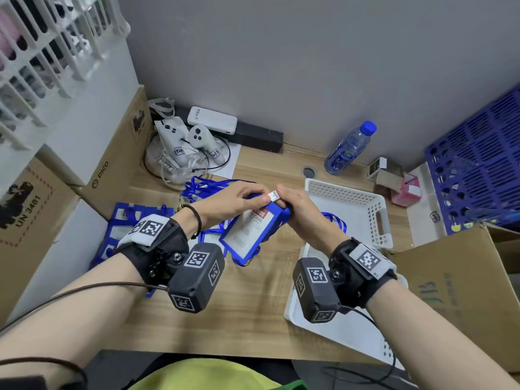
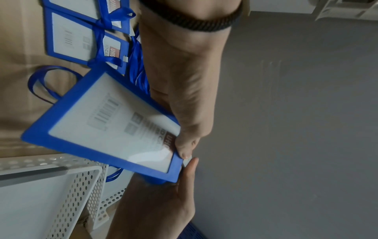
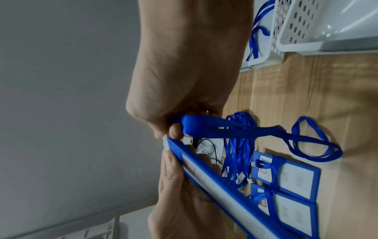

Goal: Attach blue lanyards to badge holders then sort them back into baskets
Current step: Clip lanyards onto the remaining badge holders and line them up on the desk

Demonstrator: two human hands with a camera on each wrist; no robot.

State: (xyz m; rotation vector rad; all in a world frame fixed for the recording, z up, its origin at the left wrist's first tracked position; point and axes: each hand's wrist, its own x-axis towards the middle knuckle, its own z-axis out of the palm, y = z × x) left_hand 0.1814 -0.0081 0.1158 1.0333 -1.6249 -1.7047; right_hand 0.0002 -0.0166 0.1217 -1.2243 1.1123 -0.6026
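Observation:
I hold a blue badge holder [image 1: 244, 235] tilted above the desk between both hands. My left hand [image 1: 263, 197] pinches its top edge, the thumb on the frame in the left wrist view [image 2: 185, 150]. My right hand [image 1: 282, 194] pinches the white clip [image 1: 273, 196] of a blue lanyard [image 3: 235, 131] against that top edge. The strap runs from my right fingers [image 3: 174, 131] and loops down onto the desk. The holder's edge [image 3: 214, 182] shows in the right wrist view. The clip's join with the holder is hidden by fingertips.
A pile of loose blue lanyards [image 1: 205, 187] lies behind my left hand. Badge holders with lanyards [image 1: 126, 220] lie at the left. A white perforated basket [image 1: 374, 204] and a second white basket [image 1: 337, 330] stand at the right. A water bottle [image 1: 349, 149], cardboard boxes and a blue crate [image 1: 478, 170] ring the desk.

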